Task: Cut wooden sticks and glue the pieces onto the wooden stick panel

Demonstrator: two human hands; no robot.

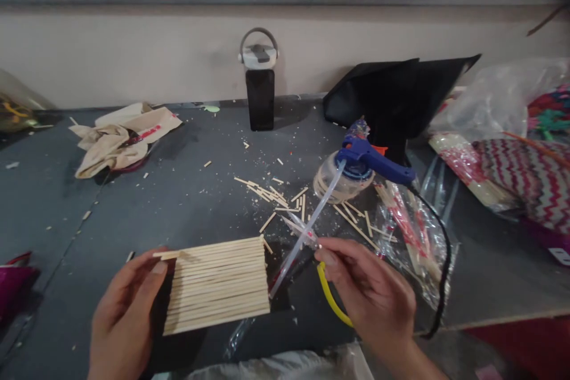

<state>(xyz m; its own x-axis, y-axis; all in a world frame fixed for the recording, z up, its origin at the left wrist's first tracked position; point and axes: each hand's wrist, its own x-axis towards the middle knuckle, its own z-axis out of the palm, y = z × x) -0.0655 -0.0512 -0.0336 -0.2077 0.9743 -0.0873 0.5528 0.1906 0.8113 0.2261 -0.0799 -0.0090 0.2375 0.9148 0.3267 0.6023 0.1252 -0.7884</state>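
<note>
My left hand (133, 309) grips the left edge of a flat panel of thin wooden sticks (218, 285), laid side by side, thumb on top. A short stick piece lies across its upper left corner. My right hand (369, 291) is closed in a pinch to the right of the panel; what is between its fingertips is too small to make out. At those fingertips are the blades of scissors (299, 227), whose yellow handle (332, 297) shows beside the hand. A clear glue stick (307, 228) crosses over the blades, running from a blue glue gun (376, 161).
The glue gun rests on a round clear container (332, 181). Cut stick pieces (267, 193) are scattered mid-table. A phone (260, 100) leans on a bottle (259, 53) at the wall. Crumpled cloth (120, 139) lies left; plastic packets of sticks (412, 225) and a black cord (445, 261) lie right.
</note>
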